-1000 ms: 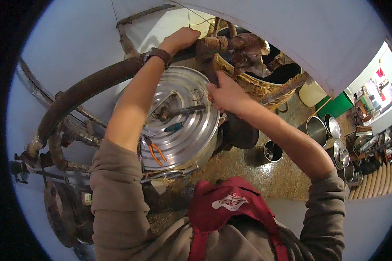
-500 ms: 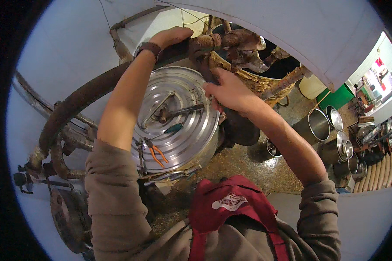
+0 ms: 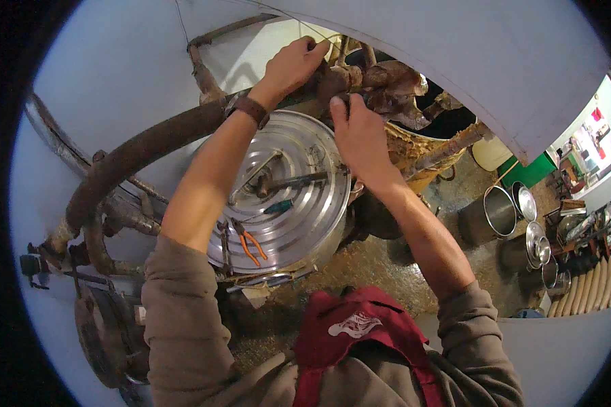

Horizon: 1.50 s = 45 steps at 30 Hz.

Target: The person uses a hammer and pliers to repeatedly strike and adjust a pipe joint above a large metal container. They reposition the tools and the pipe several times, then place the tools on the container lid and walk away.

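Note:
A thick dark-wrapped pipe (image 3: 149, 136) curves up from the lower left and meets a brown, crusted joint (image 3: 339, 80) near the top. My left hand (image 3: 293, 69), with a dark band on its wrist, is closed over the pipe's upper end, thumb toward the joint. Just below the joint is my right hand (image 3: 365, 139), its fingers bent and partly hidden; what they hold cannot be made out. Beneath my arms sits a large round metal lid (image 3: 302, 234) with concentric ridges. On it lie orange-handled pliers (image 3: 250, 245), a green-handled screwdriver (image 3: 277, 207) and a dark metal bar (image 3: 295, 182).
Beyond the joint stands a wide vessel (image 3: 421, 146) with a tan, crusted outside. A white panel (image 3: 468, 54) overhangs it. Several metal pots (image 3: 499, 207) and a green bin (image 3: 528, 169) stand on the wet floor to the right. Smaller pipes (image 3: 119, 217) run along the left wall.
My left hand has gone from lying along the pipe to curling nearer the joint. My right hand has risen to just below the joint; the dark length that hung beside it no longer shows there.

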Tool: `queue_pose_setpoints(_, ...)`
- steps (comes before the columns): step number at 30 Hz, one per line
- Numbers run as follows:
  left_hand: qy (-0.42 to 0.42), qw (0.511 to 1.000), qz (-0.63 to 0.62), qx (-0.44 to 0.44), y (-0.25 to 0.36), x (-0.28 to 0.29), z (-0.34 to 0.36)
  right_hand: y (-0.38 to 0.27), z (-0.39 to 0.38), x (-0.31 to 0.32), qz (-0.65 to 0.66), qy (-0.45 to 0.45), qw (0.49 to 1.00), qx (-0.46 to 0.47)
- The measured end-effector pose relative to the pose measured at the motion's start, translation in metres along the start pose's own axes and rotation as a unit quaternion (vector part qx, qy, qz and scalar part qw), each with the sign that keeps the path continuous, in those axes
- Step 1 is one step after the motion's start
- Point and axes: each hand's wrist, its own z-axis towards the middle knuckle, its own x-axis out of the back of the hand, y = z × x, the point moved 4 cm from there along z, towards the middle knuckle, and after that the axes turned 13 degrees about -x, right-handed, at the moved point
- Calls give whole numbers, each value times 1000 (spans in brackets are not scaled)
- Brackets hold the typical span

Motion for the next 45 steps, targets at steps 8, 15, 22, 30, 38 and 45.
queue_pose_setpoints(8, -44, 998, 37, -12, -26, -24, 13, 9, 14, -2, -10, -19, 1000, -5)
queue_pose_setpoints(15, -212, 977, 3, 9, -35, -36, 39, 15, -3, 3, -48, -78, 995, 30)
queue_pose_setpoints(22, -228, 941, -194, 159, -79, -39, 29, 0, -32, 55, -103, -211, 972, 17)
queue_pose_setpoints(30, -246, 910, -260, 209, -68, -40, 19, -7, -62, 87, -56, -152, 987, -8)
queue_pose_setpoints(38, -194, 966, -163, 43, -36, -32, 15, 45, -63, 27, -90, -158, 980, -77)
queue_pose_setpoints(45, -163, 965, -179, 105, -32, -39, 13, 66, -69, 4, 39, -106, 992, -55)
